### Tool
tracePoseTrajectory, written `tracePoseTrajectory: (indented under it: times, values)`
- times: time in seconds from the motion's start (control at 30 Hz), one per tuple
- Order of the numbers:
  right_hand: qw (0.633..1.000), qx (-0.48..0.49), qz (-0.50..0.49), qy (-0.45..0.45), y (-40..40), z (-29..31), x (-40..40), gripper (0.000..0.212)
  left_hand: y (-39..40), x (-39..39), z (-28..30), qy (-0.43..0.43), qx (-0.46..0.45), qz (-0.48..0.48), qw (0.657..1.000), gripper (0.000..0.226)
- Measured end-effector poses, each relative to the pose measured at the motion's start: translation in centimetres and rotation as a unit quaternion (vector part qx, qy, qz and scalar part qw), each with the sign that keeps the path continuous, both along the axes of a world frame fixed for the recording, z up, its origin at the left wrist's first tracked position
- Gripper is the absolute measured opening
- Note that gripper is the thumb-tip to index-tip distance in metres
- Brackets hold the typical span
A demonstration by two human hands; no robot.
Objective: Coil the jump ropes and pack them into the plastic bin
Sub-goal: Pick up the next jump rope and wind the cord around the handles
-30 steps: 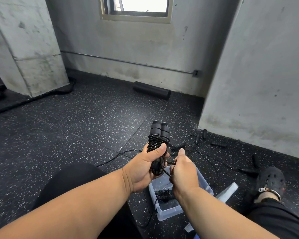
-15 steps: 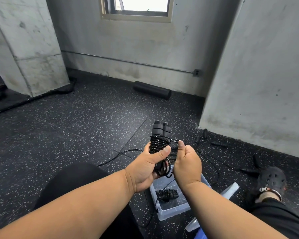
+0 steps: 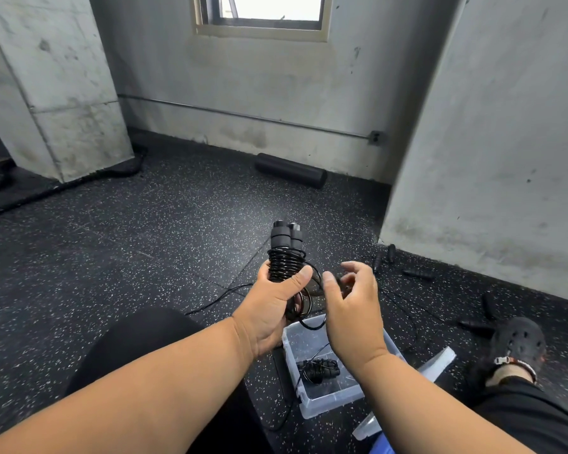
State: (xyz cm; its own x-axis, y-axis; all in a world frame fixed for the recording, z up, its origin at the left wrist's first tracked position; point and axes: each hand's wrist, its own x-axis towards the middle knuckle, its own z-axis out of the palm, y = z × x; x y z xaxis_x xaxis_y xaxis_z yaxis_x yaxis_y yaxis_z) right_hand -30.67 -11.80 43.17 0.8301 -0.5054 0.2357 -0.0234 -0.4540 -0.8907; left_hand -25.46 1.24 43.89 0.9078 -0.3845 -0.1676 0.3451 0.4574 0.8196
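My left hand (image 3: 269, 309) grips a black jump rope (image 3: 284, 257), its two handles side by side and upright with cord wound tightly round them. Loose loops of the cord hang below my thumb, over the clear plastic bin (image 3: 333, 399) on the floor. My right hand (image 3: 353, 306) hovers just right of the bundle, blurred, thumb and fingers spread apart and loosely bent; the cord passes close by its thumb. A second coiled jump rope (image 3: 318, 370) lies inside the bin. More black jump ropes (image 3: 417, 273) lie uncoiled on the floor to the right, by the wall.
The bin's clear lid (image 3: 436, 365) lies on the floor right of the bin. My shoe (image 3: 518, 342) is at the far right and my knee at lower left. A black foam roller (image 3: 291, 170) lies by the back wall. Concrete walls stand left and right.
My right hand has let its pinch on the cord loosen and spread its fingers, moving slightly right and up. The left hand still holds the wound handles in place.
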Motion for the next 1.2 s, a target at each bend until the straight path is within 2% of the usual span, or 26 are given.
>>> tracePoseTrajectory:
  times: [0.1, 0.2, 0.27, 0.4, 0.53, 0.6, 0.67, 0.77, 0.83, 0.9, 0.97, 1.03, 1.13, 1.2]
  values:
    - [0.975, -0.175, 0.101, -0.095, 0.4, 0.6, -0.5, 0.013, 0.1, 0.6, 0.0, -0.009, -0.018, 0.023, 1.0, 0.064]
    - [0.947, -0.262, 0.164, -0.084, 0.8, 0.1, -0.4, 0.006, 0.1, 0.9, -0.5, -0.023, -0.003, 0.04, 0.999, 0.065]
    - [0.932, -0.331, 0.129, -0.071, 1.1, 0.0, -0.5, 0.006, -0.1, 1.0, -0.9, -0.032, 0.017, 0.048, 0.998, 0.063]
    - [0.867, -0.495, 0.061, -0.017, 2.3, 0.5, -0.3, 0.014, -0.3, 1.1, -1.6, -0.057, 0.056, 0.07, 0.994, 0.067]
    - [0.835, -0.548, 0.058, 0.002, 3.2, 1.0, -0.2, 0.023, -0.2, 1.0, -2.1, -0.062, 0.067, 0.076, 0.993, 0.068]
    - [0.837, -0.544, 0.062, 0.003, 3.2, 1.1, -0.2, 0.023, -0.2, 1.0, -2.1, -0.067, 0.066, 0.076, 0.993, 0.07]
    - [0.857, -0.511, 0.068, 0.004, 2.9, 1.0, -0.3, 0.021, -0.2, 0.9, -2.0, -0.076, 0.059, 0.074, 0.993, 0.07]
    - [0.92, -0.384, 0.074, 0.019, 2.5, 1.0, -0.7, 0.019, -0.2, 0.7, -1.8, -0.118, 0.068, 0.067, 0.988, 0.058]
    - [0.962, -0.249, 0.099, 0.054, 2.2, 1.7, -1.0, 0.023, 0.0, 0.8, -1.6, -0.139, 0.089, 0.059, 0.984, 0.052]
    - [0.987, -0.075, 0.128, 0.06, 2.0, 2.1, -1.5, 0.023, 0.2, 0.9, -1.5, -0.142, 0.106, 0.053, 0.983, 0.057]
    - [0.983, 0.081, 0.155, 0.062, 2.1, 2.6, -2.1, 0.021, 0.2, 1.0, -1.5, -0.131, 0.123, 0.052, 0.982, 0.069]
    - [0.967, 0.168, 0.186, 0.054, 2.0, 3.5, -2.5, 0.021, 0.5, 1.3, -1.3, -0.105, 0.12, 0.071, 0.985, 0.075]
    - [0.937, 0.237, 0.251, 0.048, 0.6, 5.8, -2.4, 0.017, 1.2, 1.9, -0.6, -0.055, 0.112, 0.081, 0.989, 0.083]
    - [0.922, 0.242, 0.297, 0.051, -1.1, 7.5, -2.3, 0.014, 1.3, 1.8, -0.2, -0.049, 0.109, 0.057, 0.991, 0.072]
